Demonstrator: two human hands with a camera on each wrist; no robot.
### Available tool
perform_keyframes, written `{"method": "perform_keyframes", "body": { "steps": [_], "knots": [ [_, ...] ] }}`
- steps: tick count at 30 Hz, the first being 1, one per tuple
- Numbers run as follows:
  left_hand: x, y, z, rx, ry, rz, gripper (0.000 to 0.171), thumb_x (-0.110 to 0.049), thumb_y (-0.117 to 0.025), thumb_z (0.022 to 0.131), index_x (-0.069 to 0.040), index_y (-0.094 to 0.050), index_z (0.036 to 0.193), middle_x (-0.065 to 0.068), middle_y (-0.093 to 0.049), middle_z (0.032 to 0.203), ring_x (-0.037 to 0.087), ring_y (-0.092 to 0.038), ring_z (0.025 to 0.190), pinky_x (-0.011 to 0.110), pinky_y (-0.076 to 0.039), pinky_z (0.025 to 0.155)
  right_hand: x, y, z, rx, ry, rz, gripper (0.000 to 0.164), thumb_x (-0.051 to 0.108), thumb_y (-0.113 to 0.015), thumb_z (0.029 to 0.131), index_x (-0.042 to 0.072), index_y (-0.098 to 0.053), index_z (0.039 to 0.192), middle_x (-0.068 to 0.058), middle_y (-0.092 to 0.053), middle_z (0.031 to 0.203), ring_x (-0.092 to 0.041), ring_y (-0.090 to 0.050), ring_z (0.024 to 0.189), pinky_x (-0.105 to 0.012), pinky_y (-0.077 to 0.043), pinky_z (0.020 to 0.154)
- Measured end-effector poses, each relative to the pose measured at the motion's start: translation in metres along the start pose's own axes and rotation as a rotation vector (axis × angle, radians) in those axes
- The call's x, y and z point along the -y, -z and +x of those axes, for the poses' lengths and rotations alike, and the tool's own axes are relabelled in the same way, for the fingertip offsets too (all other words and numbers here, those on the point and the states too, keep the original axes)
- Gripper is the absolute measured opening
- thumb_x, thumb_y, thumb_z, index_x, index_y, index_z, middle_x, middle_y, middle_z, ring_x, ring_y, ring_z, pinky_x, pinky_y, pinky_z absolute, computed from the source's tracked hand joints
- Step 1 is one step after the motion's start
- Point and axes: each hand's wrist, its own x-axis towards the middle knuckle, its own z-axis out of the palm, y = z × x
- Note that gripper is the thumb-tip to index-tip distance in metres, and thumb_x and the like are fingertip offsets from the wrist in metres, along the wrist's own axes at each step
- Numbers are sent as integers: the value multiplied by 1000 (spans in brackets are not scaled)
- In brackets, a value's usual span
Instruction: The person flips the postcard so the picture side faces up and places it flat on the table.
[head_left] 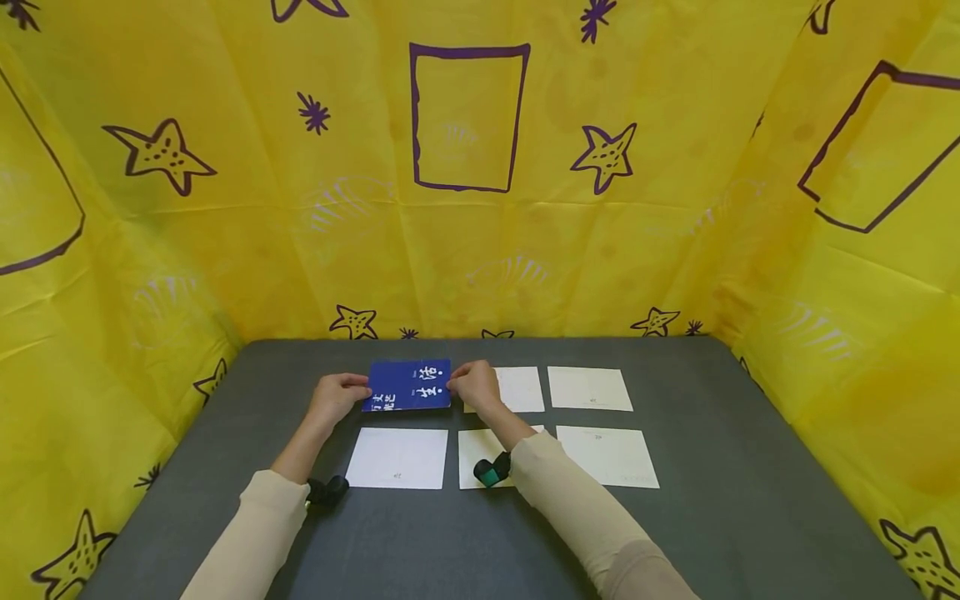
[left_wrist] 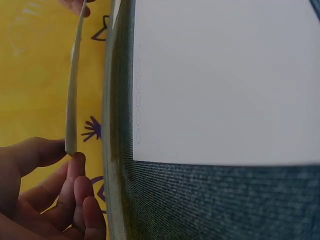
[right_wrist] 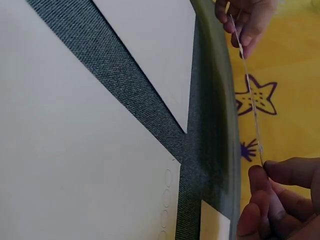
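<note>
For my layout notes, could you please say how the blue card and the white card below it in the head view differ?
The blue card has bold white characters; the white card is nearly plain, with a small dark mark. The blue card is held up between the left hand and right hand, whereas the white card lies flat on the table. Both look rectangular.

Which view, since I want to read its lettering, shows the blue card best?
The head view: the blue card shows its printed face there, with white characters visible. Both wrist views catch it nearly edge-on, as a thin strip.
</note>
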Motion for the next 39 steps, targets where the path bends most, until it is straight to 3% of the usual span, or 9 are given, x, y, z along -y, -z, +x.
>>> {"method": "perform_keyframes", "body": {
  "steps": [9, 27, 35, 39],
  "knots": [
    [1, 2, 2, 57, 15, 122, 40, -12, -64, 89, 3, -61, 127, 29, -56, 133, 44, -50, 123, 56, -39, 103, -2, -6, 2, 11, -13, -113, 10, 10, -77, 78, 4, -76, 85, -9, -74, 78, -16, -59, 66, -23, -39, 55],
    [1, 4, 4, 83, 10, 213, 41, -10, -62, 88, 7, -60, 125, 31, -54, 133, 46, -50, 121, 56, -38, 103, -1, -12, 3, 39, 1, -239, 12, 11, -77, 74, 5, -77, 85, -7, -74, 85, -16, -59, 69, -26, -44, 58],
    [3, 5, -3, 68, 1, 227, 37, -13, -61, 91, 8, -61, 121, 31, -57, 127, 46, -54, 116, 55, -44, 97, -7, -7, 5, 109, 47, -168, 16, 8, -77, 73, 2, -76, 88, -10, -74, 88, -17, -59, 71, -25, -45, 59],
    [1, 5, -8, 42, -8, 227, 36, -16, -57, 93, 6, -62, 121, 30, -59, 126, 46, -54, 116, 55, -44, 97, -11, 2, 6, 157, 44, -90, 13, 8, -74, 79, 2, -76, 91, -10, -74, 84, -16, -60, 70, -24, -48, 60]
  ]
}}
